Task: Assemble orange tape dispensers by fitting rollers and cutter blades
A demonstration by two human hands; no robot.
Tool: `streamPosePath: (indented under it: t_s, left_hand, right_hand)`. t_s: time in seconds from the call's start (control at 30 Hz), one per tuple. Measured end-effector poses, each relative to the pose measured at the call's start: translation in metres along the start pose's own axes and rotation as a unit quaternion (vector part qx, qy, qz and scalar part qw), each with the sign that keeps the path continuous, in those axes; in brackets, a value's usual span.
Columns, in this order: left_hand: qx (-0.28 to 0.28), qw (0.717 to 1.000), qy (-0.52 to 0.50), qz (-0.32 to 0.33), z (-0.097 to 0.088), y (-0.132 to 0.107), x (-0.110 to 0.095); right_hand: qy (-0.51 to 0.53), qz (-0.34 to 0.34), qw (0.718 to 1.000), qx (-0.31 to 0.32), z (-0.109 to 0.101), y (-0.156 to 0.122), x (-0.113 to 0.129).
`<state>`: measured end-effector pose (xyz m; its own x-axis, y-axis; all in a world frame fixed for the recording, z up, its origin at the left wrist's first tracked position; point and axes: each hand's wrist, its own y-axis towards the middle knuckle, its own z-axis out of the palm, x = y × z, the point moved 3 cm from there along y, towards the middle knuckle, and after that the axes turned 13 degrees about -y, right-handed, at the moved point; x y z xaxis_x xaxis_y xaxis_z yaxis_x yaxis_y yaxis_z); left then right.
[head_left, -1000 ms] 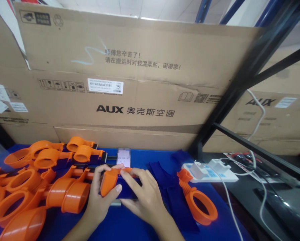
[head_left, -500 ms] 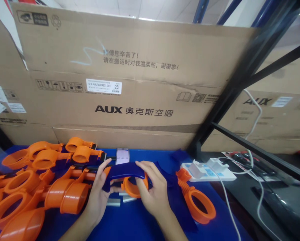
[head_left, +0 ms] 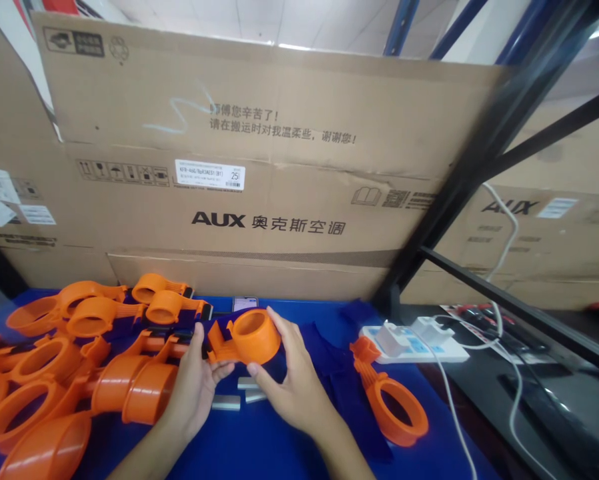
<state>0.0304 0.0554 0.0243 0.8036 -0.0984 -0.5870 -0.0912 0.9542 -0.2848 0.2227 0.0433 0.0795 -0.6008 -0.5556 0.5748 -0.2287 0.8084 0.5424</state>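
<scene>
Between my two hands is an orange tape dispenser (head_left: 256, 337), its round hub tilted up towards me and its forked end pointing left. My left hand (head_left: 197, 383) is closed on the forked end, thumb up and fingers under it. My right hand (head_left: 294, 380) grips the hub from the right, with fingers behind and thumb at its lower front. The blue curved part of the dispenser is mostly hidden now. Below the held piece, several short grey metal bars (head_left: 226, 403) lie on the blue table surface (head_left: 259, 447).
Many orange tape dispensers (head_left: 112, 387) are heaped at the left. Another orange dispenser (head_left: 398, 408) lies to the right, beside dark blue sheet-like pieces (head_left: 352, 400). Behind are a phone (head_left: 244, 304) and a large carton (head_left: 269, 187). A white power strip (head_left: 414, 343) trails cables at right.
Both hands have turned the dispenser over: its blue curved face was uppermost, and now the orange hub faces up towards me. The dispenser now covers most of the phone.
</scene>
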Motion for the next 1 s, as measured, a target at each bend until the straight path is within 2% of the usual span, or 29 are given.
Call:
streamPosePath:
  t_s: [0.07,0.13,0.3,0.4,0.47,0.53,0.6,0.67,0.73,0.8,1.0]
  left_hand:
    - [0.002,0.999,0.012,-0.03,0.002,-0.001,0.001]
    - [0.018,0.998,0.033,-0.048,0.004,-0.004,0.005]
    - [0.09,0.989,0.119,0.007,0.006,-0.007,0.009]
    - [0.117,0.977,0.166,0.062,0.004,-0.007,0.008]
    - [0.128,0.968,0.2,0.085,0.002,-0.007,0.008]
    - [0.137,0.959,0.23,0.091,0.0,-0.008,0.01]
    - [0.143,0.953,0.253,0.088,-0.002,-0.008,0.012]
    - [0.147,0.949,0.264,0.086,-0.004,-0.008,0.014]
    - [0.151,0.947,0.272,0.085,-0.004,-0.008,0.015]
    - [0.153,0.944,0.279,0.086,-0.005,-0.008,0.014]
    - [0.148,0.943,0.28,0.099,-0.003,-0.008,0.012]
  right_hand:
    - [-0.01,0.012,1.0,-0.02,0.003,0.001,-0.003]
    - [0.026,0.044,0.997,-0.052,0.005,0.003,-0.011]
    - [0.128,0.129,0.974,-0.137,0.002,0.009,-0.039]
    - [0.107,0.189,0.951,-0.22,-0.016,0.017,-0.06]
    - [0.062,0.235,0.931,-0.271,-0.033,0.026,-0.077]
    - [-0.002,0.253,0.919,-0.302,-0.05,0.036,-0.095]
    - [-0.069,0.254,0.918,-0.297,-0.063,0.047,-0.113]
    - [-0.085,0.259,0.923,-0.272,-0.068,0.055,-0.131]
    - [-0.116,0.287,0.926,-0.217,-0.066,0.059,-0.146]
    - [-0.13,0.305,0.924,-0.188,-0.061,0.059,-0.157]
    - [-0.16,0.365,0.906,-0.145,-0.049,0.05,-0.176]
